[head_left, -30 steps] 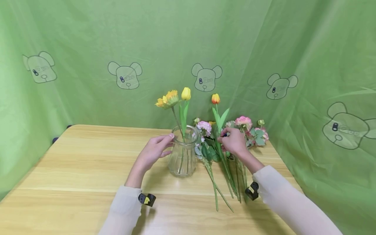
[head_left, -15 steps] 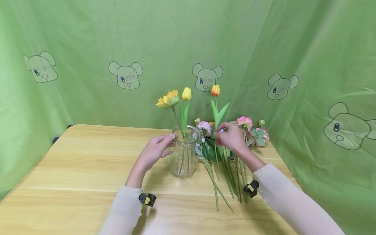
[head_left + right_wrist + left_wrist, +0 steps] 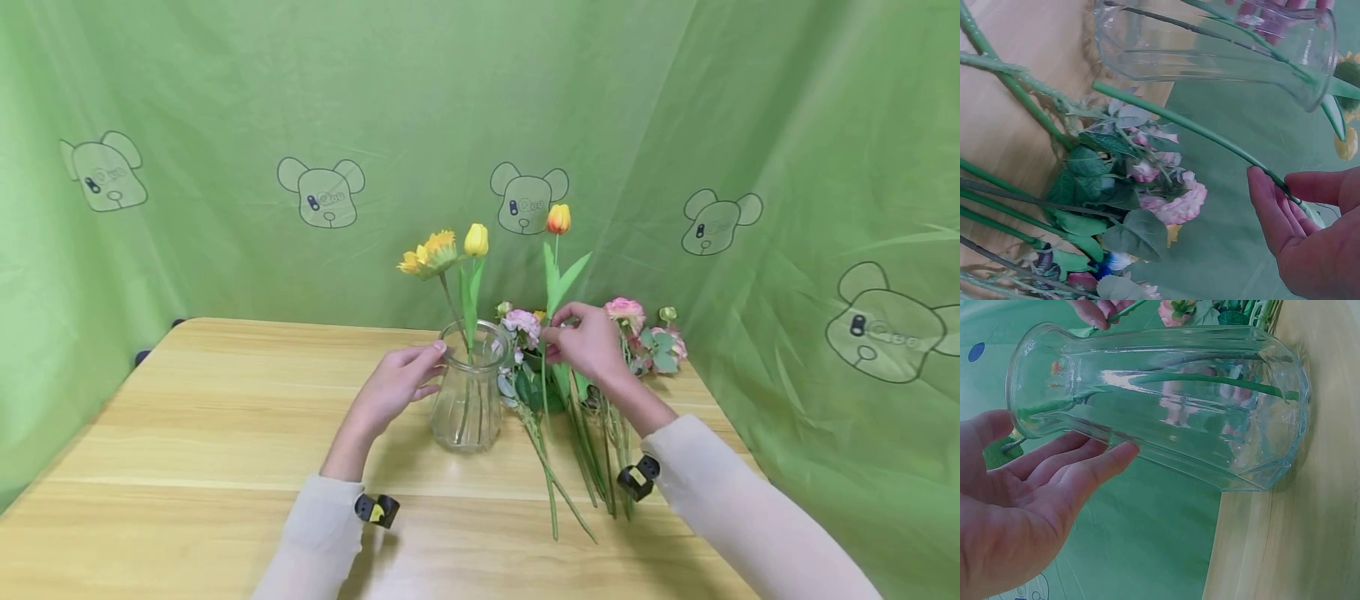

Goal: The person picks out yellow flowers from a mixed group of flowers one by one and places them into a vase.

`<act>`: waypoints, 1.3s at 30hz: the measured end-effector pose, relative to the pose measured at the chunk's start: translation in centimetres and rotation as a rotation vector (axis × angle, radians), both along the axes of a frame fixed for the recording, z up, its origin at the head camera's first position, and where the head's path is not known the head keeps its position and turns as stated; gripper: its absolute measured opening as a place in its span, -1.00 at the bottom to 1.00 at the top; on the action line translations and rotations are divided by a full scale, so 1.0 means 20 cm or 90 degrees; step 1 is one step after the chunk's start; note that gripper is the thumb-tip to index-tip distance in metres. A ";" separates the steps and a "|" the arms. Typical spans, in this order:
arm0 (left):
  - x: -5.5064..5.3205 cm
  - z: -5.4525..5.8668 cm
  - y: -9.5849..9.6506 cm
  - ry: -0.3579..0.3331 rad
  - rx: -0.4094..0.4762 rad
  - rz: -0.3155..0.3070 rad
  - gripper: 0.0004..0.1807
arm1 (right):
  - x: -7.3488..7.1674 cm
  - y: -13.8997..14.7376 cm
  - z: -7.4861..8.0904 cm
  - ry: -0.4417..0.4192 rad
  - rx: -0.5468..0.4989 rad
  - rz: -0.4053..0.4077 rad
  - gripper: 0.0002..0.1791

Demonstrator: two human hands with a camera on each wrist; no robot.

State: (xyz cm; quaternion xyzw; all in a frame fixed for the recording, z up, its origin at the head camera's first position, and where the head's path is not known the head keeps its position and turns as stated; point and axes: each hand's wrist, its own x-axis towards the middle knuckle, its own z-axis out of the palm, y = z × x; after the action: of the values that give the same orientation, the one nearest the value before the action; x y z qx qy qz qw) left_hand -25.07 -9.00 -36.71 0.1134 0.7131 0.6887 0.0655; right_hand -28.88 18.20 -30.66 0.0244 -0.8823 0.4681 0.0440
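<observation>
A clear glass vase (image 3: pixel 463 421) stands upright on the table, with a yellow sunflower-like bloom (image 3: pixel 431 257) and a yellow tulip (image 3: pixel 476 241) in it. My left hand (image 3: pixel 393 387) rests against the vase's left side near the rim. In the left wrist view its fingers (image 3: pixel 1107 464) lie extended along the glass. To the right of the vase, my right hand (image 3: pixel 588 346) pinches an orange-red tulip (image 3: pixel 558 219) by the stem below its leaves. That tulip is upright, raised off the table; its bare stem end shows in the right wrist view, apart from the vase.
Several artificial flowers lie on the table right of the vase, among them a pale purple bloom (image 3: pixel 521 325) and pink blooms (image 3: pixel 625 312). Their stems (image 3: pixel 551 487) point toward the front. A green curtain (image 3: pixel 420 100) surrounds the wooden table (image 3: pixel 202 433).
My right hand has lifted the orange-red tulip up out of the pile and moved slightly left with it. The left hand and the vase have stayed in place.
</observation>
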 end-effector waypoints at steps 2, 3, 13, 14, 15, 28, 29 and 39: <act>0.00 0.00 0.00 0.003 -0.001 0.001 -0.34 | 0.00 0.00 0.02 0.010 -0.005 -0.001 -0.79; 0.00 0.00 0.00 0.004 -0.001 0.002 -0.34 | 0.00 0.00 0.03 0.015 -0.006 -0.001 -0.78; 0.01 0.00 0.01 0.008 -0.002 0.007 -0.34 | -0.01 -0.01 0.16 0.043 0.004 -0.021 -0.81; 0.01 0.01 0.01 0.007 -0.001 0.007 -0.34 | -0.01 -0.01 0.17 0.044 0.000 -0.021 -0.80; 0.01 0.01 0.01 0.006 0.000 0.008 -0.34 | -0.01 -0.01 0.18 0.047 -0.003 -0.022 -0.80; 0.00 0.00 0.01 0.016 -0.014 0.014 -0.34 | -0.03 -0.04 0.31 0.067 -0.101 -0.070 -0.82; 0.00 0.00 0.01 0.017 -0.015 0.017 -0.34 | -0.03 -0.05 0.32 0.071 -0.105 -0.070 -0.82; 0.00 0.00 0.03 0.029 -0.066 0.082 -0.44 | -0.02 -0.05 0.37 0.106 -0.122 -0.072 -0.81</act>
State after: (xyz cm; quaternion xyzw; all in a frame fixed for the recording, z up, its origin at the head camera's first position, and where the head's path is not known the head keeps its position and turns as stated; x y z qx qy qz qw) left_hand -25.02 -8.43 -36.80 0.0798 0.7548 0.6510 0.0107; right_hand -29.32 17.28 -23.35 0.0095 -0.8267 0.5434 0.1456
